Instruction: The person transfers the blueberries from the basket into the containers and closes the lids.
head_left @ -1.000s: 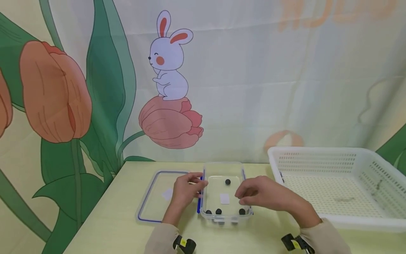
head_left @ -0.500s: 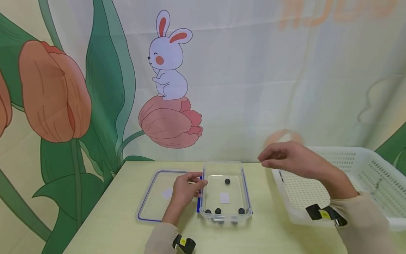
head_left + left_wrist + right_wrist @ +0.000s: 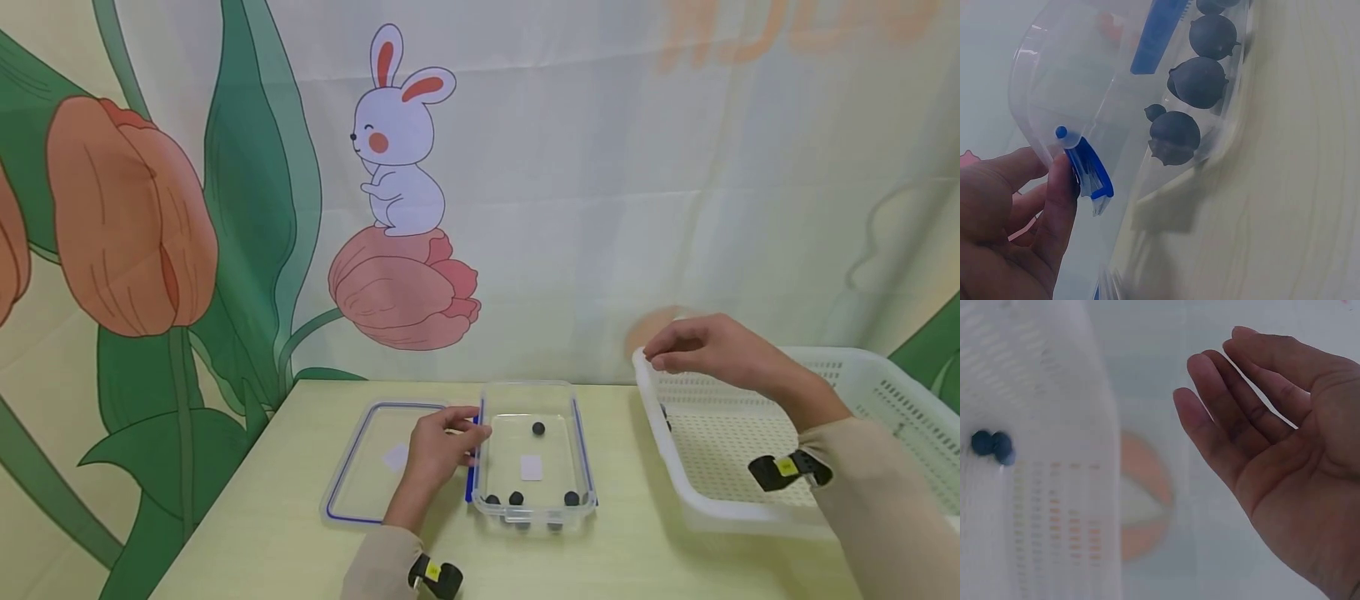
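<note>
A clear plastic box [image 3: 555,450] with blue side clips stands on the table. Inside it lie several dark round berries [image 3: 538,428] that look like blueberries, most near the front wall. My left hand [image 3: 442,446] holds the box's left wall at the rim, thumb and fingers around it beside a blue clip [image 3: 1091,169]. Over the left back corner of a white basket [image 3: 708,504] hovers my right hand [image 3: 720,354]. Its fingers are loosely bent with nothing between them. Two dark berries [image 3: 992,444] sit close together in the basket, against its left wall.
A clear lid [image 3: 356,467] with a blue seal lies flat on the table left of the box, partly behind my left hand. A printed cloth [image 3: 555,208] hangs behind the table. The table [image 3: 630,533] shows between box and basket.
My right hand has moved from above the box's right side, up and right, to the basket's back left corner. The left hand and the box stay in place.
</note>
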`<action>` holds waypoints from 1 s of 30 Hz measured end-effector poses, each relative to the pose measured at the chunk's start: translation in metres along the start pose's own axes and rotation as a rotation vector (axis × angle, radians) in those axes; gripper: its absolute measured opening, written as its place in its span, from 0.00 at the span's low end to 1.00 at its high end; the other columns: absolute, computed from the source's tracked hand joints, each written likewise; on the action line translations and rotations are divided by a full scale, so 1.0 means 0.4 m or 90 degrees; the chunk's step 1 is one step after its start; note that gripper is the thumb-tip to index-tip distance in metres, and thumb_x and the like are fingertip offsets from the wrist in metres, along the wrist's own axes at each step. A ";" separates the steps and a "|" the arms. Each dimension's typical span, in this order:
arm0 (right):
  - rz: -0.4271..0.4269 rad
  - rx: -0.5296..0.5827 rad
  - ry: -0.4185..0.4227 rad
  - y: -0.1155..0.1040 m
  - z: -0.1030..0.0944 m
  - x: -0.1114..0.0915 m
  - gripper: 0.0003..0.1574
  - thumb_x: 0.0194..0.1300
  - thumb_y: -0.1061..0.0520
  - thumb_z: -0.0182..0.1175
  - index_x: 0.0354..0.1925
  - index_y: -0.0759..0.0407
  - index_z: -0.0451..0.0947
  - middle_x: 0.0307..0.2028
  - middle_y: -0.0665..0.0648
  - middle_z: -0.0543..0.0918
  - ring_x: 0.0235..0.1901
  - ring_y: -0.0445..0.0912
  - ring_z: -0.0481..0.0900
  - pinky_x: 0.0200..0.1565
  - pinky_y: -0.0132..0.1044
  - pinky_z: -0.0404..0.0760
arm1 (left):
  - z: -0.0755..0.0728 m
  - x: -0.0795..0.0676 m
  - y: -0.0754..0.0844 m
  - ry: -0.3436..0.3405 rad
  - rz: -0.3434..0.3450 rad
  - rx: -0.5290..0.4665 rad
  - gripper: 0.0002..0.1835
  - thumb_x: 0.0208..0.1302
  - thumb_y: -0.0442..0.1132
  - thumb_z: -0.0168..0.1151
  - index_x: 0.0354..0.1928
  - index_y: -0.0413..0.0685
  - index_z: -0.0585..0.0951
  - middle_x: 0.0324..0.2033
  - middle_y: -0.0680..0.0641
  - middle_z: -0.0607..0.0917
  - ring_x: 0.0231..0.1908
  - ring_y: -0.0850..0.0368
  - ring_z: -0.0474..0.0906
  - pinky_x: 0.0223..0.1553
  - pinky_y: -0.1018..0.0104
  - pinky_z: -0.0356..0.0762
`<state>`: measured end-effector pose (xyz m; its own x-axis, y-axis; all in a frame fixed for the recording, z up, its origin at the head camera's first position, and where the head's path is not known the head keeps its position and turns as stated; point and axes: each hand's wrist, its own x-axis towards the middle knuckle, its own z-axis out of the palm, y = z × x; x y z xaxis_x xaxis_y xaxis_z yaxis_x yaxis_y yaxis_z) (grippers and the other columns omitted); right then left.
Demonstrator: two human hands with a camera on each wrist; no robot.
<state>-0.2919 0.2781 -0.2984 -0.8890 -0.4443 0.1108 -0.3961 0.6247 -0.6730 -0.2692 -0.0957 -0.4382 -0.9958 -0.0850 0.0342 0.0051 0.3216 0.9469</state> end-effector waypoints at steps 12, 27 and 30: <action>0.088 0.064 -0.029 0.164 0.013 0.021 0.19 0.65 0.51 0.64 0.50 0.61 0.80 0.43 0.56 0.84 0.44 0.51 0.82 0.49 0.45 0.81 | 0.001 -0.001 0.002 -0.001 -0.004 0.003 0.20 0.57 0.44 0.72 0.53 0.50 0.83 0.36 0.47 0.80 0.30 0.56 0.81 0.29 0.67 0.84; 0.104 0.035 -0.141 0.271 0.062 0.033 0.12 0.61 0.60 0.65 0.43 0.64 0.83 0.36 0.60 0.84 0.35 0.49 0.79 0.38 0.45 0.82 | 0.000 -0.001 -0.001 -0.005 0.001 -0.002 0.20 0.57 0.44 0.72 0.53 0.50 0.83 0.37 0.47 0.80 0.29 0.56 0.81 0.29 0.67 0.84; 0.097 0.028 -0.163 0.284 0.072 0.033 0.09 0.61 0.62 0.64 0.41 0.62 0.83 0.36 0.59 0.85 0.33 0.48 0.77 0.34 0.44 0.80 | 0.000 -0.001 0.000 -0.004 -0.001 0.001 0.20 0.57 0.44 0.72 0.53 0.50 0.83 0.37 0.47 0.81 0.30 0.56 0.81 0.29 0.67 0.84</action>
<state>-0.3419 0.3245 -0.3944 -0.8487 -0.4982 -0.1776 -0.2471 0.6703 -0.6998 -0.2690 -0.0955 -0.4382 -0.9963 -0.0804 0.0306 0.0030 0.3224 0.9466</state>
